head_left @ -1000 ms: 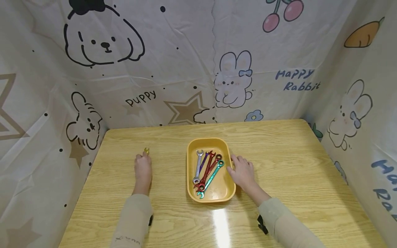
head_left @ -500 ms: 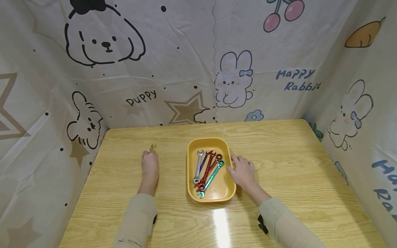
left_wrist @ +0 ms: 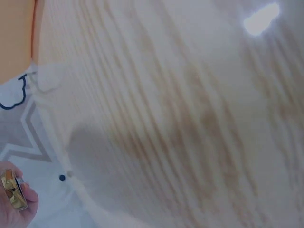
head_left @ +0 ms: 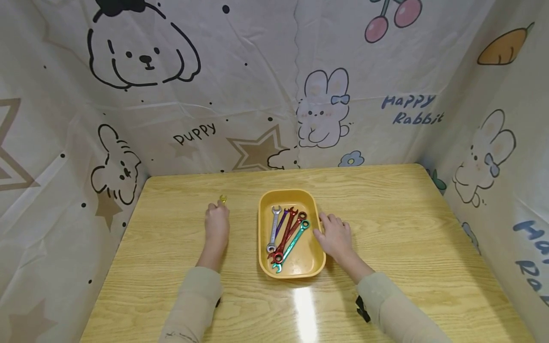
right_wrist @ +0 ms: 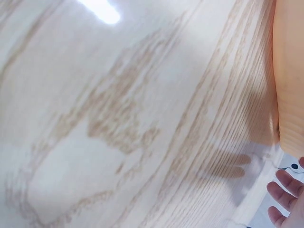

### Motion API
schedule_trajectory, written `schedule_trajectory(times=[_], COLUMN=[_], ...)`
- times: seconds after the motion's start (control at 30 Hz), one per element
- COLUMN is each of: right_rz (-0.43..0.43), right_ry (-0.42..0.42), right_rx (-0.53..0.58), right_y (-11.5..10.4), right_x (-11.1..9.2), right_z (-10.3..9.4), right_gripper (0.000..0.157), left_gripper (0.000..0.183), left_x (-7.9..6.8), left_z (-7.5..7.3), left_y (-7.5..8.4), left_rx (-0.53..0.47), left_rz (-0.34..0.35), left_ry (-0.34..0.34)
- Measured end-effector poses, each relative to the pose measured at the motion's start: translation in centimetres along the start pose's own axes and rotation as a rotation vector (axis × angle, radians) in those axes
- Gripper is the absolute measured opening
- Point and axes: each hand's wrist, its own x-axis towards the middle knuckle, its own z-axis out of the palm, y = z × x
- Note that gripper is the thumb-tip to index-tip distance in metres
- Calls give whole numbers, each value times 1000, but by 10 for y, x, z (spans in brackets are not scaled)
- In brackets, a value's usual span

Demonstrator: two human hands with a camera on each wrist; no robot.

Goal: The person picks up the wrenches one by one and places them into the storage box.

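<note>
My left hand grips a small gold wrench above the left half of the table; its open-ended jaw shows past the fingers. In the left wrist view, a gold end of it lies between thumb and fingers. To the right stands a yellow plastic tray holding a silver wrench, a purple wrench, red wrenches and a teal wrench. My right hand rests at the tray's right side, thumb near the rim, fingers loosely bent in the right wrist view.
The wood-grain table is enclosed at the back and sides by white curtains printed with cartoon animals. A bright light reflection lies on the table in front of the tray.
My left hand has moved right and slightly away from me, towards the tray, carrying the gold wrench. My right hand and the tray have stayed in place.
</note>
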Motion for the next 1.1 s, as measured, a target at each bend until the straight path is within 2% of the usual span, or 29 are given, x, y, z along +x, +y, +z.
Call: schedule_trajectory(times=[0.1, 0.33, 0.47, 0.6, 0.9, 1.1], right_rz=[-1, 4, 5, 3, 4, 10], right_ry=[-3, -15, -13, -9, 2, -4], right_rx=[2, 2, 4, 7, 7, 15], right_y=[-1, -1, -1, -1, 0, -1], right_x=[0, 1, 1, 0, 0, 0], right_z=[0, -1, -1, 0, 0, 0], right_gripper=[45, 45, 46, 45, 44, 45], left_gripper=[25, 28, 24, 24, 25, 22], left_x=[0, 0, -1, -2, -5, -6], left_z=[-1, -6, -6, -5, -6, -3], left_y=[6, 21, 29, 36, 51, 60], left_rx=[-5, 110, 24, -17, -4, 30], left_rz=[12, 82, 76, 70, 99, 145], left_ry=[16, -24, 19, 49, 102, 165])
